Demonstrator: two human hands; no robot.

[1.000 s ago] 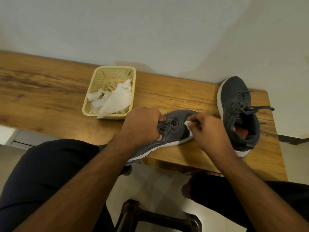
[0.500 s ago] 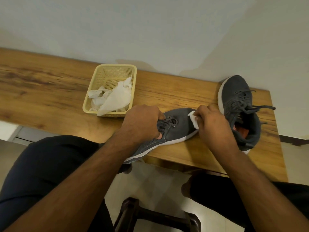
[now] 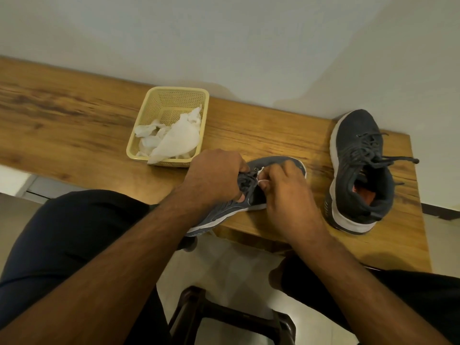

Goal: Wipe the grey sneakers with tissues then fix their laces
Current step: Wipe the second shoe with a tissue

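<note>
At the worktop (image 3: 273, 135) front edge, left hand (image 3: 214, 178) grips the soft, light sneaker (image 3: 278, 163) at its laces while right hand (image 3: 283, 188) pinches flimsy tissue (image 3: 261, 170).

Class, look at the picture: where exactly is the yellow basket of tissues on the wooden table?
In the head view the yellow basket sits left of centre on the wooden table, near the wall, just beyond the left hand gripping the sneaker.

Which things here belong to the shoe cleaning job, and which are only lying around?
Part of the job:
held sneaker, gripped by left hand
tissue in right hand
second sneaker on table
tissues in yellow basket

Only around:
dark stool
</note>
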